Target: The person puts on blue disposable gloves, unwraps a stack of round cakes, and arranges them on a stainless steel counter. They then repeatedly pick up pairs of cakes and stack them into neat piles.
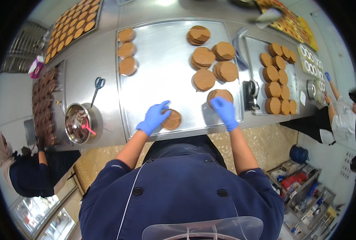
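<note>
My left hand (156, 118), in a blue glove, is at the left edge of a round brown cake layer (172, 120) lying on a large metal sheet tray (163, 87). Its thumb reaches the layer's rim, with the fingers apart. My right hand (225, 111), also gloved, is over the front of a stack of round cake layers (221, 93). Its fingertips hide part of that stack, so any grip is unclear. Behind it stand several more stacks of cake layers (203, 57). Three clear-wrapped cake rounds (127, 66) line the tray's left side.
To the left are scissors (97, 87) and a steel bowl (76, 112) with a pink utensil (88, 127). A second tray (254, 54) of cake layers and a black tape dispenser (251, 93) are to the right. Co-workers (30, 174) stand at both sides.
</note>
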The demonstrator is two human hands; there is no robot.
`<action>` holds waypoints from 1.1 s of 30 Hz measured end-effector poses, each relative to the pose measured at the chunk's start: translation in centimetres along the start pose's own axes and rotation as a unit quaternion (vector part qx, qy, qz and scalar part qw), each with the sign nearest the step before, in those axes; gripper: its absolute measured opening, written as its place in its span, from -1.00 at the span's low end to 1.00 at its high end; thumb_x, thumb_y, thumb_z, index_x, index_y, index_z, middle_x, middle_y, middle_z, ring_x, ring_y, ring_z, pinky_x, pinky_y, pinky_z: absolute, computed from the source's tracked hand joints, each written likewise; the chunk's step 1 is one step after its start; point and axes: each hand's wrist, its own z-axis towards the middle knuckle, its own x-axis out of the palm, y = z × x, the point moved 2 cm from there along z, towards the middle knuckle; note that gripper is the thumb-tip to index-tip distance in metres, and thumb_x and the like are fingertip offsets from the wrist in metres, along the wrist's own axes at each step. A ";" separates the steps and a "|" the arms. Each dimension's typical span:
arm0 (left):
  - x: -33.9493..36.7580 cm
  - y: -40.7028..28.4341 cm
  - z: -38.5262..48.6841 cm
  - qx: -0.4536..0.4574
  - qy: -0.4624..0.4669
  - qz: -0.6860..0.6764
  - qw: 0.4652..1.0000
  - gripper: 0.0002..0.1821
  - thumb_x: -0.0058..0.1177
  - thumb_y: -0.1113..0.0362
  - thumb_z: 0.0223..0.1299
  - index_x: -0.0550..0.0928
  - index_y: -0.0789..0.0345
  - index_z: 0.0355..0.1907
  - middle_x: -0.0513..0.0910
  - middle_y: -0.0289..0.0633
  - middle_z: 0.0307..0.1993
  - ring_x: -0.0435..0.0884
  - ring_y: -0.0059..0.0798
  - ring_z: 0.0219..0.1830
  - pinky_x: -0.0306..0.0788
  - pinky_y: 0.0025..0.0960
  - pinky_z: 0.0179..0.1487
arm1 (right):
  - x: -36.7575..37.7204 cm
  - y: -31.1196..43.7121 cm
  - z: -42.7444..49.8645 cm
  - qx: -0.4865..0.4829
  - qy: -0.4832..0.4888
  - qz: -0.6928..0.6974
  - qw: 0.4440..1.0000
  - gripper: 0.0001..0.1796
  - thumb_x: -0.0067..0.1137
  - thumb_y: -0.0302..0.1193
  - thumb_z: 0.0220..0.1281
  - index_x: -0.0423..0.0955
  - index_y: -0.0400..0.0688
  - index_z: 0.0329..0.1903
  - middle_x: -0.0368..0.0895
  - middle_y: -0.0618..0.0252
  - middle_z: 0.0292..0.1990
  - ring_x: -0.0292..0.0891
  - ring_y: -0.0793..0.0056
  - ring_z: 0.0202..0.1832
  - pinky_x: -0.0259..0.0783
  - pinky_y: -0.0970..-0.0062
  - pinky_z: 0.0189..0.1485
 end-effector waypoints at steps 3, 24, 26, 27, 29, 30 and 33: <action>-0.9 0.9 -1.9 -0.024 0.002 -0.018 1.000 -0.52 0.11 0.07 0.28 0.53 0.14 0.22 0.70 -0.15 -0.05 0.61 -0.21 0.04 0.45 -0.22 0.17 | -9.5 -8.0 -0.6 0.118 -0.247 -0.043 0.961 -0.74 0.19 -0.18 0.28 0.59 -0.12 -0.26 0.66 0.05 -0.39 0.60 0.10 -0.31 0.46 0.21 -0.18; -2.2 1.0 -1.2 0.045 -0.163 -0.060 0.984 -0.59 0.28 0.08 0.15 0.65 0.27 -0.02 0.64 -0.12 -0.10 0.56 -0.21 0.07 0.41 -0.25 0.20 | -13.6 -10.8 -2.4 0.239 -0.165 -0.259 0.921 -0.83 0.31 -0.38 0.11 0.70 -0.15 -0.24 0.71 0.16 -0.13 0.62 0.29 -0.12 0.47 0.34 -0.06; -2.1 -0.3 -1.0 0.079 -0.127 0.000 0.989 -0.64 0.29 0.10 0.10 0.65 0.24 -0.10 0.63 -0.14 -0.14 0.54 -0.17 0.06 0.42 -0.20 0.17 | -10.3 -6.7 -0.1 0.122 -0.149 -0.092 0.977 -0.79 0.27 -0.40 0.15 0.70 -0.10 -0.14 0.72 0.22 -0.26 0.62 0.37 -0.27 0.48 0.39 -0.19; -2.1 -0.9 -0.8 0.102 -0.117 0.028 0.987 -0.67 0.30 0.11 0.08 0.65 0.23 -0.14 0.63 -0.15 -0.16 0.54 -0.15 0.06 0.42 -0.18 0.15 | -7.2 -4.4 1.0 0.047 -0.111 0.060 0.991 -0.76 0.24 -0.41 0.18 0.69 -0.08 -0.08 0.72 0.26 -0.35 0.61 0.43 -0.36 0.47 0.44 -0.26; -1.6 -1.8 -0.2 0.116 -0.089 0.066 0.987 -0.71 0.30 0.15 0.05 0.65 0.19 -0.18 0.63 -0.12 -0.10 0.52 -0.12 0.10 0.39 -0.15 0.21 | -0.7 -0.6 2.2 0.016 0.119 0.237 0.964 -0.64 0.14 -0.42 0.29 0.60 -0.02 0.14 0.63 0.44 -0.41 0.51 0.71 -0.44 0.44 0.63 -0.38; -1.3 -2.1 0.1 0.135 -0.087 0.083 0.984 -0.73 0.30 0.17 0.03 0.65 0.17 -0.19 0.64 -0.11 -0.07 0.51 -0.10 0.12 0.37 -0.13 0.23 | 2.1 0.6 2.6 0.055 0.232 0.279 0.930 -0.58 0.12 -0.42 0.30 0.52 -0.07 0.22 0.63 0.39 -0.41 0.50 0.70 -0.44 0.45 0.62 -0.36; -0.6 -2.0 0.6 0.150 -0.081 0.107 0.979 -0.78 0.27 0.22 -0.04 0.62 0.16 -0.29 0.62 -0.24 -0.22 0.51 -0.17 0.09 0.39 -0.16 0.14 | 9.6 3.2 4.4 0.116 0.323 0.301 0.890 -0.75 0.13 -0.37 0.30 0.51 -0.17 -0.02 0.54 0.38 -0.46 0.46 0.64 -0.47 0.42 0.59 -0.41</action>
